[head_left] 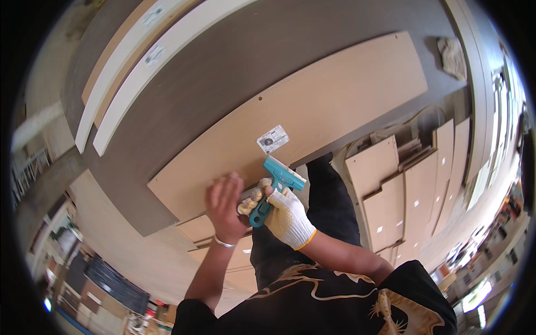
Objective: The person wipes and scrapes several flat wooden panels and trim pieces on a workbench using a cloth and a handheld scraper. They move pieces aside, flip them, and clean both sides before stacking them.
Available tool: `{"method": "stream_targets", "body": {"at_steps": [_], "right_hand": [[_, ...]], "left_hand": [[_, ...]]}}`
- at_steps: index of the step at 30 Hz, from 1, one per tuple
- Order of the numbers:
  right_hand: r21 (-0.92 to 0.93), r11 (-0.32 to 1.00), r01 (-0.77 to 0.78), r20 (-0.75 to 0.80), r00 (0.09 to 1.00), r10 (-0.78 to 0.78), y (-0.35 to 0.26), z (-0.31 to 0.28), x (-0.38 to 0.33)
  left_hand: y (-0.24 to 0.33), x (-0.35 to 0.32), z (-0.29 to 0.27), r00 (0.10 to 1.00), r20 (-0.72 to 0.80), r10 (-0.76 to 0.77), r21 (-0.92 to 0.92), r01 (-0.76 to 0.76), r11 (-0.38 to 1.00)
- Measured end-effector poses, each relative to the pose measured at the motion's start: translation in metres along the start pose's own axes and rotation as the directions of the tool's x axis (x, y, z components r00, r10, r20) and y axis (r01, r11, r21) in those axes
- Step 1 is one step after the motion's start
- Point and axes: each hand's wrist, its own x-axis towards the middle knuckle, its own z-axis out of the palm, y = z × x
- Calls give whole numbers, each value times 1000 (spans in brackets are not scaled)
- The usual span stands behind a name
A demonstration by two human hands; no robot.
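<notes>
A long light-brown board (312,106) lies on a grey worktable (223,61). A small white sticker (272,138) sits near the board's front edge. My right hand (287,215), in a white knit glove, grips the handle of a teal scraper (277,184) whose blade head rests at the board's edge just below the sticker. My left hand (224,204) is bare, with a bracelet at the wrist. It lies flat with spread fingers on the board's near corner, next to the scraper handle.
Two long white strips (134,72) lie on the far left of the table. A crumpled rag (452,56) sits at the table's right end. Stacks of cut brown panels (413,190) with small white stickers stand on the floor to the right.
</notes>
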Motion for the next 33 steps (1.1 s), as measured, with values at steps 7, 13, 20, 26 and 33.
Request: {"method": "stream_targets", "body": {"at_steps": [7, 13, 20, 26, 33], "right_hand": [[263, 958, 115, 123, 981, -152, -1, 3, 9], [363, 912, 190, 67, 971, -229, -19, 16, 14], [433, 857, 279, 25, 947, -321, -59, 30, 17], [383, 874, 300, -2, 946, -324, -129, 36, 15], [371, 923, 99, -93, 993, -69, -115, 55, 9]], "left_hand": [[-45, 85, 18, 992, -115, -51, 188, 72, 979], [-45, 94, 27, 996, -79, -33, 216, 50, 975], [-48, 92, 27, 998, -62, -29, 218, 42, 975], [-45, 93, 26, 998, -60, -7, 236, 21, 972], [-44, 93, 27, 998, -54, -19, 234, 31, 972]]}}
